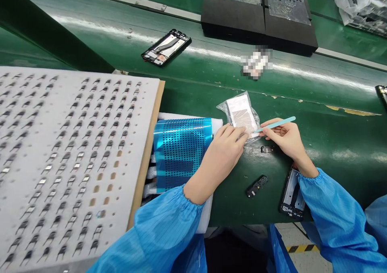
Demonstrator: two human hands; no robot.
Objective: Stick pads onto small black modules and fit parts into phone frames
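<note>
A clear plastic bag (254,117) with a white sheet or card inside lies on the green bench. My left hand (225,154) presses its fingertips together on the bag's lower edge; what lies under them is partly hidden. Pinched in my right hand (286,138) are slim light-blue tweezers (279,123), their tip pointing left at the bag's lower right, near my left fingers. Just below them rests a small black part (266,149). Closer to me are a longer black module (256,185) and an open phone frame (292,196), partly covered by my right wrist and sleeve.
At left, a white foam board (65,115) bears rows of small metal-and-black parts. Blue perforated film (183,144) covers a foam tray (208,212) beside it. Farther back lie an open phone (166,47), a pixelated item (256,62) and black boxes (232,25). Bagged parts (363,3) stand far right.
</note>
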